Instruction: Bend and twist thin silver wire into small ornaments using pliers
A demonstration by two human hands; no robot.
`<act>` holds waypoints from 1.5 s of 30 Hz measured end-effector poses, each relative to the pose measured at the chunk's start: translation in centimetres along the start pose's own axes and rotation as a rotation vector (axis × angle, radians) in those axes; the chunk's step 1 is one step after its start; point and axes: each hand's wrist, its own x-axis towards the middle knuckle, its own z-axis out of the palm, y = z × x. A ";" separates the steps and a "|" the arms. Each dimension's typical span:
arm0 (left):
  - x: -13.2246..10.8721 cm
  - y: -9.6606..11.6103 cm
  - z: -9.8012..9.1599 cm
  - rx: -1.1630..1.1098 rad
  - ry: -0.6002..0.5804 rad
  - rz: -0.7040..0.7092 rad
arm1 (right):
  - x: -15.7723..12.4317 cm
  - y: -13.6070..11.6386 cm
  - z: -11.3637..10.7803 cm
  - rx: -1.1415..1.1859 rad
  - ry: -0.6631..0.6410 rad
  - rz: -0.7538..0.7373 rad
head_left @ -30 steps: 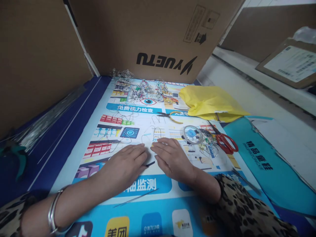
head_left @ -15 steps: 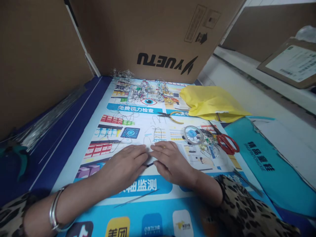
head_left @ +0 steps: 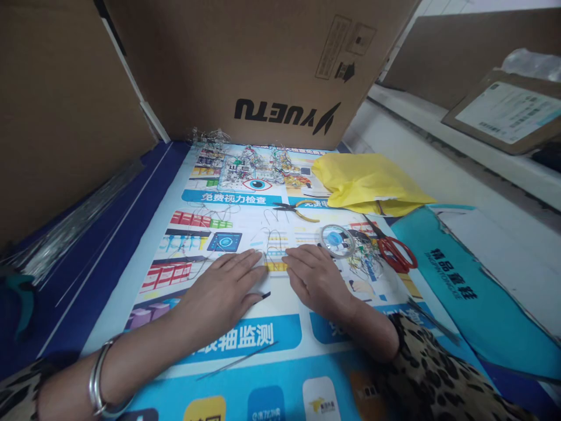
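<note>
My left hand (head_left: 228, 283) lies palm down on the printed sheet (head_left: 287, 298), fingers stretched out and thumb apart. A short dark strip (head_left: 265, 296) shows at its thumb tip; whether it is loose or printed I cannot tell. To the right, my right hand (head_left: 318, 280) rests with fingers extended, its fingertips close to a round clear-rimmed reel (head_left: 336, 241). Thin wire loops (head_left: 275, 234) lie just beyond and between the fingertips. What is under either palm is hidden.
Yellow-handled pliers (head_left: 298, 210), red scissors (head_left: 397, 252) and a yellow cloth bag (head_left: 372, 184) lie ahead and right. Tangled wires (head_left: 258, 161) sit by the upright cardboard (head_left: 263, 70). Wire strands (head_left: 74, 228) and teal-handled pliers (head_left: 24, 301) lie left.
My hands have moved apart, leaving a wider gap with more of the sheet showing. The whole view has shifted slightly, so the surroundings appear farther left.
</note>
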 end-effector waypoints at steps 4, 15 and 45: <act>0.2 0.0 0.4 0.036 -0.034 0.029 | -0.2 -0.3 0.1 -0.022 -0.079 0.005; 0.2 -0.2 0.6 0.023 -0.057 0.054 | -0.1 0.3 -0.6 0.065 -0.167 -0.151; -0.4 -0.8 0.5 -0.130 -0.063 0.162 | 0.7 -0.2 -0.2 -0.005 -0.256 -0.034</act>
